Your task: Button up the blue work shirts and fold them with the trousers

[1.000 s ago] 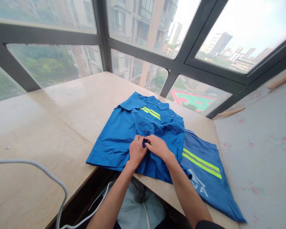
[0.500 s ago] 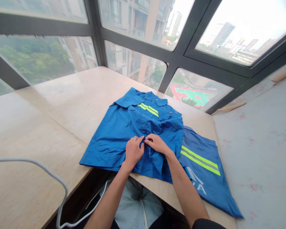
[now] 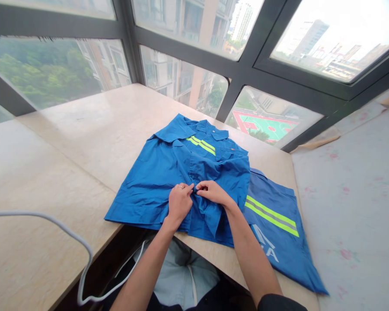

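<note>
Both of the person's bare hands have parted slightly since a second ago, when their fingertips met over the cloth, and a narrow gap now shows between them. Bent inward, the left hand (image 3: 180, 202), with a silver ring (image 3: 180, 186) on one finger, has its fingertips nearly closed on the front edge of a bright blue long-bodied cloth work jacket (image 3: 142, 185), pinching it. Just beside it, the right hand (image 3: 214, 193) is loosely curled, thumb and forefinger close together at the same edge; whether they grip the fabric cannot be told. Under the hands, the jacket lies face up on a cream, marble-patterned ledge (image 3: 68, 185), its lower front rumpled. Beside it on the right, partly covered by it, lies a darker blue folded garment (image 3: 275, 233) with yellow-green and grey stripes and white lettering; the right forearm hides part of that print. Well apart on the left, a thick white cable (image 3: 61, 231) loops over the ledge's near edge, clear of the hands. Dark grey window frames (image 3: 194, 60) stand beyond, and white floral wallpaper (image 3: 350, 207) on the right. Collar away from the person, toward the windows, and hem toward the lap, the jacket has its collar-to-hem axis running away and leaning slightly right.
</note>
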### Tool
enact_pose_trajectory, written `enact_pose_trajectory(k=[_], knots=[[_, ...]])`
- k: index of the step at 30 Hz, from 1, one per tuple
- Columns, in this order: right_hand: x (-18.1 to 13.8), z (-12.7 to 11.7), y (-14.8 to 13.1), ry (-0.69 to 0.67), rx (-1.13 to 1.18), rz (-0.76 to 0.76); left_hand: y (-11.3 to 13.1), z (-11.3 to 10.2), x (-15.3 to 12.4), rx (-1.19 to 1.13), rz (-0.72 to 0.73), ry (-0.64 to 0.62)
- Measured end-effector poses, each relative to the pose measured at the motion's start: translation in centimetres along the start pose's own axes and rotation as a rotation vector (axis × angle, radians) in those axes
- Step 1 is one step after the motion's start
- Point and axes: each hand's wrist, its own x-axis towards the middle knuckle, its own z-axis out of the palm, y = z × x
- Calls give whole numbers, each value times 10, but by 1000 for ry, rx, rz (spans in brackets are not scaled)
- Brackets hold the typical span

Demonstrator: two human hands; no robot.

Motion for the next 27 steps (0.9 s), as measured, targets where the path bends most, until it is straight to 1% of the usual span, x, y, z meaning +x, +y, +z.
enact_pose_trajectory(k=[4,12,15,17,19,24,27], knots=[[-2,3,1,0,33,-5,0,-1,0,-81,-30,36],[-4,11,-2,48,-59,-46,0,-2,1,-110,-52,62],[-1,14,1,151,-146,-46,-1,-2,2,-146,-73,68],[1,16,4,233,-191,-21,-2,-3,2,-201,-100,82],[2,18,6,281,-203,0,-3,-5,2,-271,-113,104],[1,18,4,322,-146,54,-1,-11,0,-454,-128,176],[-1,12,1,297,-44,57,1,-15,-2,-565,-175,248]])
